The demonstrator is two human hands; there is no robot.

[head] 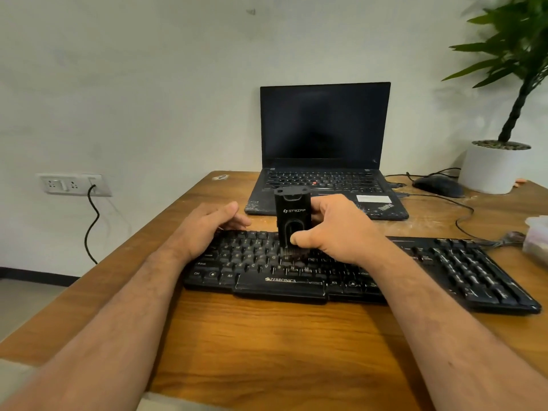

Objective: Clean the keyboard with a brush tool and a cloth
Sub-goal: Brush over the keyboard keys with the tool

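A wooden counter (pixel 267 336) fills the lower frame. A black Zebronics keyboard (pixel 444 271), rigid and flat, lies across its centre. The left hand (pixel 207 226) rests relaxed on the keyboard's upper left edge. The right hand (pixel 341 229) grips a light, stiff Striff brush tool (pixel 292 212) by its body, bristles on the middle keys. At the right edge, a clear container (pixel 538 238), contents unclear.

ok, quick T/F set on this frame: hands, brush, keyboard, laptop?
1. The right hand grips the brush tool. True.
2. The bristles touch the keyboard. True.
3. The left hand holds a cloth. False: it rests on the keyboard's left end, holding nothing.
4. The laptop is closed. False: it is open, screen dark.
5. A mouse lies beside the laptop. True.
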